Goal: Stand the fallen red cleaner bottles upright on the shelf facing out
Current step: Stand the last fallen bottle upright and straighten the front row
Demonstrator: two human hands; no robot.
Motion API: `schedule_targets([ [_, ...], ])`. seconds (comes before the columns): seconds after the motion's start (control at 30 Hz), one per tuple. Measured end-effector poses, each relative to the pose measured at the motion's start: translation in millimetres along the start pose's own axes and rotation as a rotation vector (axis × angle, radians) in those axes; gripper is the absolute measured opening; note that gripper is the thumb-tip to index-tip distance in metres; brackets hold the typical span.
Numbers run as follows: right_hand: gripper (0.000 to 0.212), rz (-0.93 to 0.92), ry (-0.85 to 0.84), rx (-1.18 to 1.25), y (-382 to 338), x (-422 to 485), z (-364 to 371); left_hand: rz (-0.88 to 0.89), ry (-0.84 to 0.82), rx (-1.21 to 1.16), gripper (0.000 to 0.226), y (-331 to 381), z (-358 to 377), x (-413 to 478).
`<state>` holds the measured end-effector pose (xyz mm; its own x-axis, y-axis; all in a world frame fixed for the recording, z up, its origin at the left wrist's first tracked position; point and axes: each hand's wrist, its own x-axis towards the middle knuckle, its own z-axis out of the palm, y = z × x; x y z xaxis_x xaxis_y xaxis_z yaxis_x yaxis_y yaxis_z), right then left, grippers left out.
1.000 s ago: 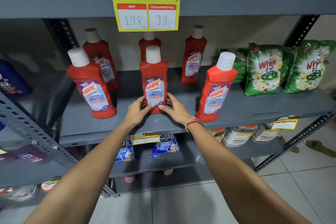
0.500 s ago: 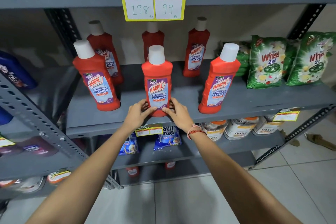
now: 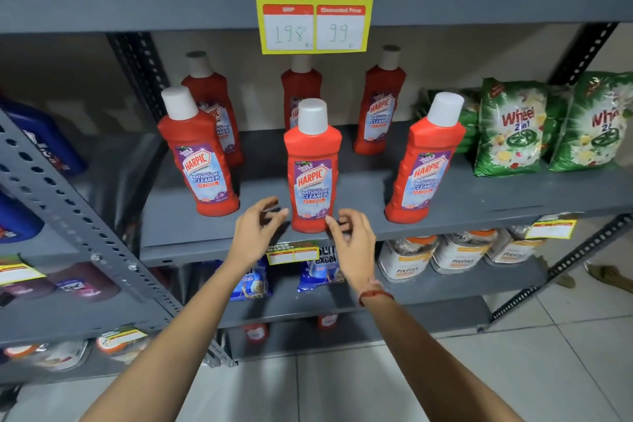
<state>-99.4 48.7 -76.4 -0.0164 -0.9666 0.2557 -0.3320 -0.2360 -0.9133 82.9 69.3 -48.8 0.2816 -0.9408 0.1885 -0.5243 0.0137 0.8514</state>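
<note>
All six red bottles (image 3: 312, 168) on the grey shelf (image 3: 479, 195) stand upright, labels out; none visibly fallen, so task looks near done. Left hand (image 3: 255, 231) and right hand (image 3: 352, 243) are open, empty, flanking the front middle bottle's base. Half a second ago both were gripping it; now released

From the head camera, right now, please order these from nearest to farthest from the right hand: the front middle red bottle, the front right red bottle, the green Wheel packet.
Measured from the right hand:
1. Front middle red bottle, just left of the fingertips, at the shelf's front edge.
2. Front right red bottle, to the right, in the same front row.
3. Green Wheel packet, farther right and deeper on the shelf.
</note>
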Motion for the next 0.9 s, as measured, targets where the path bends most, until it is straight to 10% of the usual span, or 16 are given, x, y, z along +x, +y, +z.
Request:
schedule_targets([
  [0.3,0.019,-0.196,-0.312,-0.011,-43.1,-6.6,75.8,-0.126,0.402,-0.022,0.028,-42.9,-88.1,8.6],
  [0.6,0.068,-0.080,-0.574,-0.164,-76.8,45.8,143.2,-0.157,0.247,-0.019,0.063,-59.6,-110.9,30.0],
  [0.9,0.048,-0.003,-0.634,-0.048,-92.4,45.3,148.8,-0.171,0.032,-0.081,0.047,-61.7,-122.6,32.2],
])
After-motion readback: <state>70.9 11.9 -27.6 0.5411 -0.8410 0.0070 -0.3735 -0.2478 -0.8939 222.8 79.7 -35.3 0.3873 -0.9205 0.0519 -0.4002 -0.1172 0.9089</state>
